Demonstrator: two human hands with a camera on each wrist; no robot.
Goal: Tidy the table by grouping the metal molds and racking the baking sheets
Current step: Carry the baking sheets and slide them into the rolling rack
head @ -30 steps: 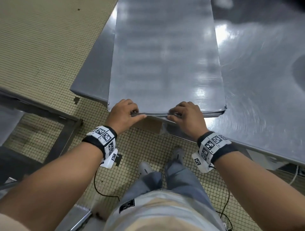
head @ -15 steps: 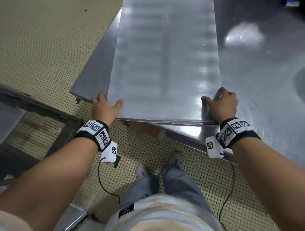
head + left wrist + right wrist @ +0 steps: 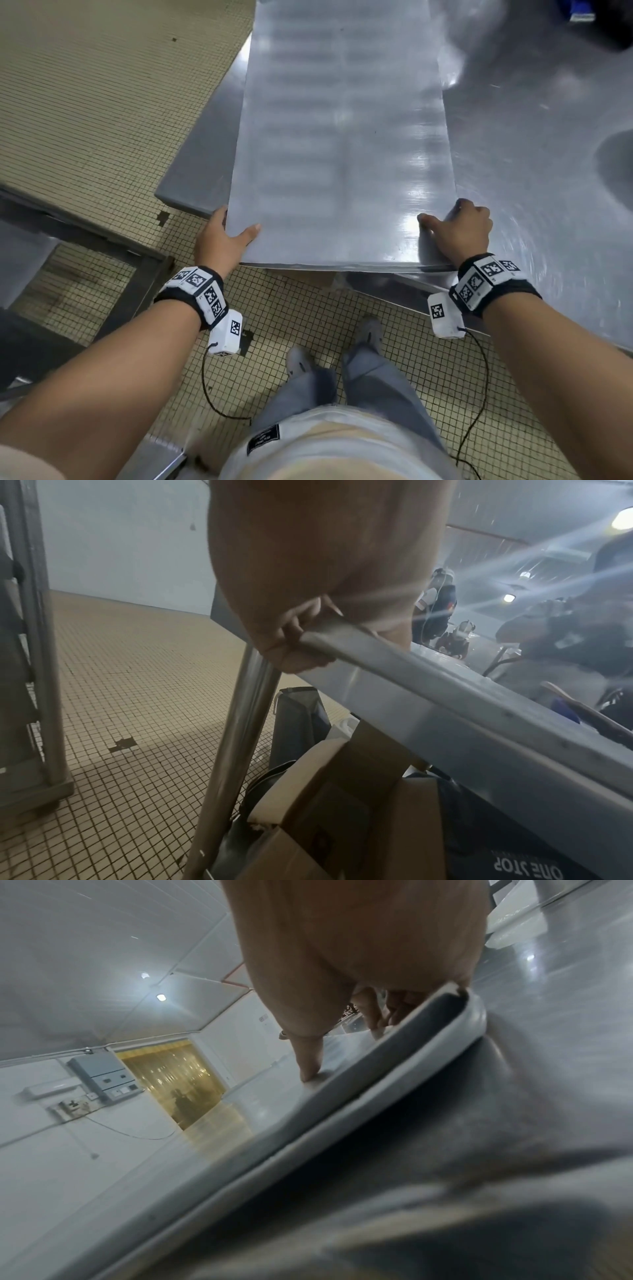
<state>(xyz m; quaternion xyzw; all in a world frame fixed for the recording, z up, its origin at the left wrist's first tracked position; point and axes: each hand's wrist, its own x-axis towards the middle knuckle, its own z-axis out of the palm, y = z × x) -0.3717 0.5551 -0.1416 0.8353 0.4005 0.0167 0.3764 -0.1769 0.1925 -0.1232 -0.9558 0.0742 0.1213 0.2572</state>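
A long grey baking sheet lies lengthwise on the steel table, its near end sticking out past the table's edge. My left hand grips the sheet's near left corner, thumb on top and fingers curled under the rim. My right hand grips the near right corner, thumb pressed on the top face and fingers wrapped over the side rim. Whether more sheets lie under this one I cannot tell. No metal molds are in view.
A metal rack frame stands on the tiled floor to my left. Cardboard boxes and a bag sit under the table beside its round leg. My feet stand close to the table's edge.
Both hands left the middle of the sheet's near edge and spread out to its two near corners. The sheet now juts slightly farther over the table's edge.
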